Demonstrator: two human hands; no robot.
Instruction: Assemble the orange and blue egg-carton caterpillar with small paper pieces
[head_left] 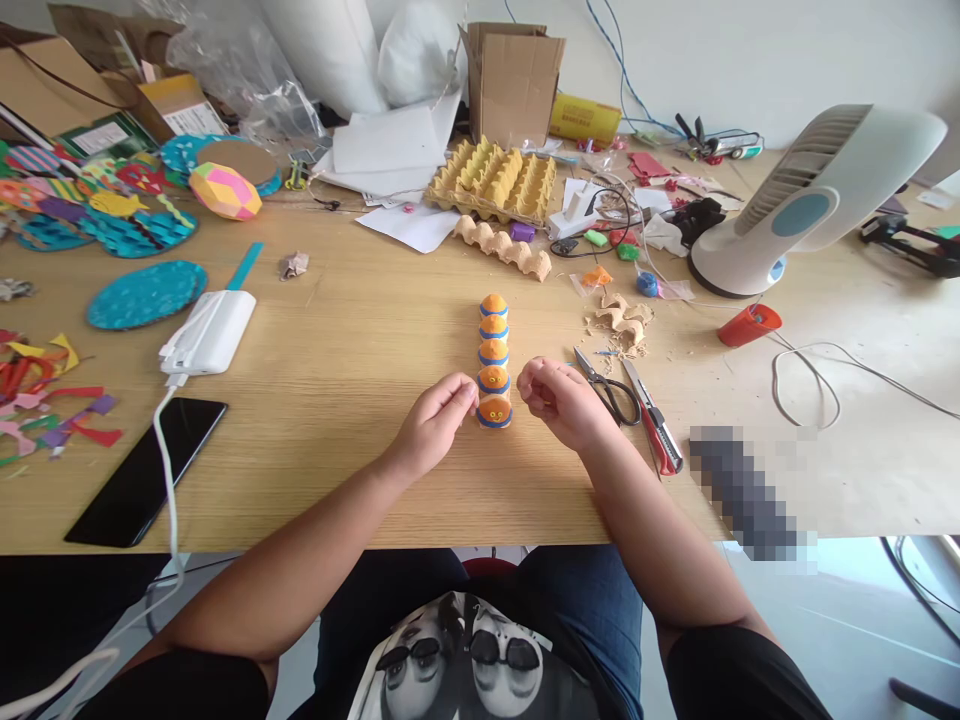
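A row of several orange domes with blue bands (pixel 493 352), shaped like an egg-carton strip, stands on the table in front of me. The two nearest domes carry small drawn faces. Close by its left side is my left hand (pixel 436 425), thumb and forefinger pressed together; whether the fingertips touch the strip I cannot tell. On the other side my right hand (pixel 561 400) is closed, its fingers curled a little apart from the domes. Anything small inside either pinch is hidden. Scissors (pixel 615 395) and a red utility knife (pixel 654 420) lie just right of my right hand.
Behind the strip are a bare carton piece (pixel 502 246) and a yellow egg tray (pixel 495 185). A white fan (pixel 795 200) and an orange cup (pixel 750 325) stand right. Left lie a power bank (pixel 217 330), a phone (pixel 146 470) and paper scraps (pixel 52 400).
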